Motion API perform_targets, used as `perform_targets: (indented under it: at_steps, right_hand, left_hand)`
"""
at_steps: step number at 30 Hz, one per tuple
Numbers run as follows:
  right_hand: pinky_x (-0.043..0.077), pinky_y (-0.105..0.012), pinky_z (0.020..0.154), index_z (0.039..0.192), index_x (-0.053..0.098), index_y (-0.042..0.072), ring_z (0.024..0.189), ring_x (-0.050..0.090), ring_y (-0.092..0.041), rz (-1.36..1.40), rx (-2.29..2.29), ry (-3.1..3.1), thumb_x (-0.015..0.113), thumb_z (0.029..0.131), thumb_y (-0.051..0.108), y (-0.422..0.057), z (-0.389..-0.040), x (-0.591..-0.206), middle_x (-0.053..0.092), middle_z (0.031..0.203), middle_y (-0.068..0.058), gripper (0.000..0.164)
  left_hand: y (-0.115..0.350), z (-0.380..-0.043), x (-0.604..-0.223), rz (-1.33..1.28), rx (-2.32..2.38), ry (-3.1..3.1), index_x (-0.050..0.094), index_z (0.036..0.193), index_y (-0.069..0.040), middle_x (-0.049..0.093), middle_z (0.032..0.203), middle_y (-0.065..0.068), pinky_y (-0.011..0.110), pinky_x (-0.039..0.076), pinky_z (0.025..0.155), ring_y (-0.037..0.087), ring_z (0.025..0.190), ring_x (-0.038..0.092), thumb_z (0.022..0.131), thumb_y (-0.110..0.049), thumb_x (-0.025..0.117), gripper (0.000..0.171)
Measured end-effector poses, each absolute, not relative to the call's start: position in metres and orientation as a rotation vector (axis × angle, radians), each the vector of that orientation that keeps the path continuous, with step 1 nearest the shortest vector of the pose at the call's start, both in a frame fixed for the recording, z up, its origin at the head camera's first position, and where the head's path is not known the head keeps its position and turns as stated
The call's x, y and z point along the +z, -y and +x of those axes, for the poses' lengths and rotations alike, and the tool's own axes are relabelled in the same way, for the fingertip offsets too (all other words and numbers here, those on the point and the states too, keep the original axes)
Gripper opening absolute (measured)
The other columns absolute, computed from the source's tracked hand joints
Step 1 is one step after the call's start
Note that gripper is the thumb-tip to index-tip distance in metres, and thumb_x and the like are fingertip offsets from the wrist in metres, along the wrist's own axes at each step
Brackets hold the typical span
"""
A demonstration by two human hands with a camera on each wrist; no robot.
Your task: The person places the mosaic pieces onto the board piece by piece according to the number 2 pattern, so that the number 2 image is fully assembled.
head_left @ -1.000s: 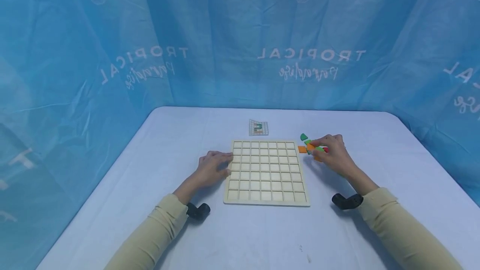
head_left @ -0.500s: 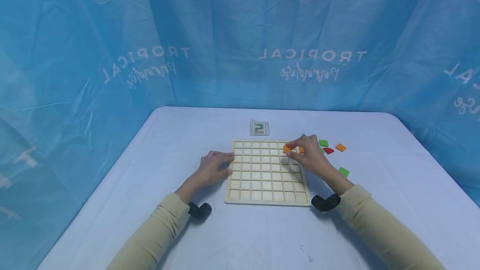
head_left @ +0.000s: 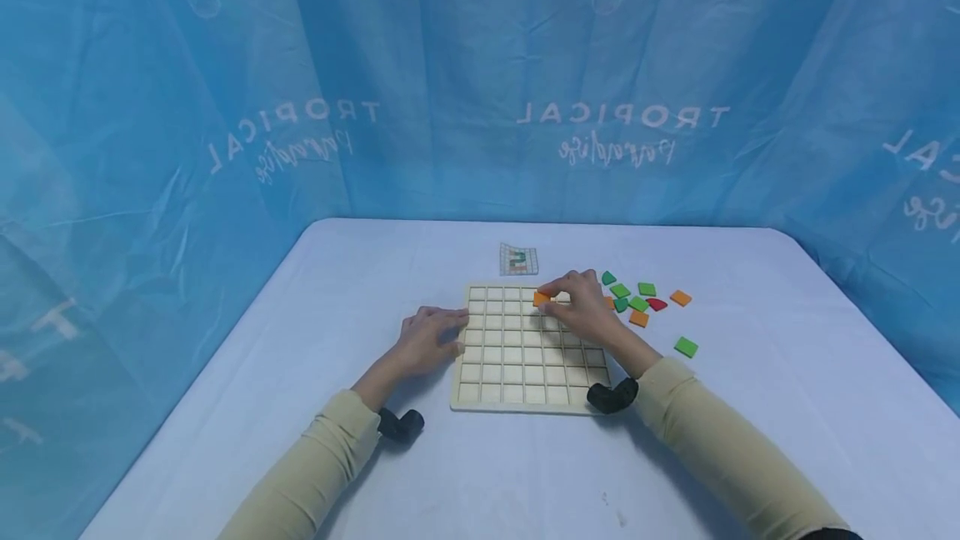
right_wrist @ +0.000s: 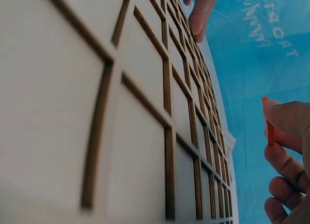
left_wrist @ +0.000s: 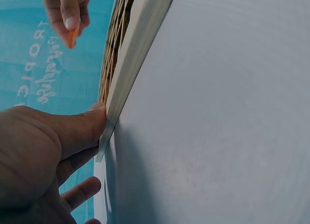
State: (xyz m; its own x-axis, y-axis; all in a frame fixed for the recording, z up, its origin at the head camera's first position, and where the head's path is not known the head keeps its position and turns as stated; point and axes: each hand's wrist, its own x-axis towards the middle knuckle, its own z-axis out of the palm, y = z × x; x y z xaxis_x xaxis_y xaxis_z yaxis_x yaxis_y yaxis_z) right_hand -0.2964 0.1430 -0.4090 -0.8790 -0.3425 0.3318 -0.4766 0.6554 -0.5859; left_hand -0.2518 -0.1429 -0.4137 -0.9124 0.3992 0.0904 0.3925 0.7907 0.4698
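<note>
Looking down from the head, we find the orange tile (head_left: 542,299) over the far rows of a square board (head_left: 513,354), pinched between thumb and fingers of the right hand (head_left: 581,307). We judge the tile light, stiff and a little slick, best taken by opposite edges, leaving its flat faces free. The left hand (head_left: 429,340) is spread, clasping nothing, thumb and forefinger touching the board's left edge; we expect the board to be rigid and easily slid. Loose tiles (head_left: 638,304) in green, orange and red, some square, some rounded on one side, lie to the right on the white table (head_left: 487,482); a small gridded card (head_left: 518,260) lies beyond the board. A creased, printed blue curtain (head_left: 480,90) hangs behind.

From the left wrist, we note the thumb against the board's pale, wood-like side. The tile appears as a thin strip, apart from the board.

From the right wrist, we see raised, brown-sided strips dividing the board into shallow cells. The tile, edge-on between the fingertips, touches none of them.
</note>
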Motion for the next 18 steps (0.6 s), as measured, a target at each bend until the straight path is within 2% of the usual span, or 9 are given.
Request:
perform_targets:
  at_steps: [18]
  right_hand:
    - [0.036,-0.045,0.084,0.111,0.072,0.010,0.100,0.041,-0.028,0.642,1.025,2.788,0.071,0.089,0.021,-0.109,-0.315,-0.405,0.061,0.099,-0.005,0.025]
  left_hand:
    - [0.143,-0.253,-0.415,0.677,0.803,-2.968,0.057,0.133,-0.004,0.049,0.142,0.005,0.056,0.023,0.101,0.031,0.127,0.038,0.090,-0.018,0.068,0.046]
